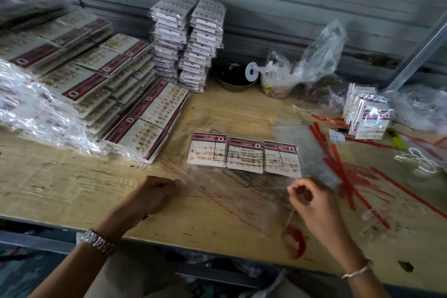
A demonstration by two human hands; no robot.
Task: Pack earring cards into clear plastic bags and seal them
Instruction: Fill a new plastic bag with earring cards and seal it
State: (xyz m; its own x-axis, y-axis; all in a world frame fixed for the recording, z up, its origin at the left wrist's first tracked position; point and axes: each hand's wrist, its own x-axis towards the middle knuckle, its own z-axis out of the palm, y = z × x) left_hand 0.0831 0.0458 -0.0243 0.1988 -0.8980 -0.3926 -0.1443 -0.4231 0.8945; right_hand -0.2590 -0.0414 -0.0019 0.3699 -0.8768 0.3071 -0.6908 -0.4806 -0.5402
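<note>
Three earring cards (244, 155) with red and green striped tops lie side by side inside a clear plastic bag (232, 176) printed with a warning text, at the middle of the wooden table. My left hand (154, 192) presses the bag's open flap flat near the front left. My right hand (312, 198) pinches a thin red sealing strip (291, 215) at the flap's right end; its peeled part curls in a loop (296, 242) below the hand.
Large stacks of carded earrings (101, 84) fill the left. Two tall piles of bagged cards (188, 41) stand at the back. Loose red strips (343, 164) and a small card pile (367, 116) lie on the right. A dark bowl (233, 77) and crumpled plastic (309, 60) sit behind.
</note>
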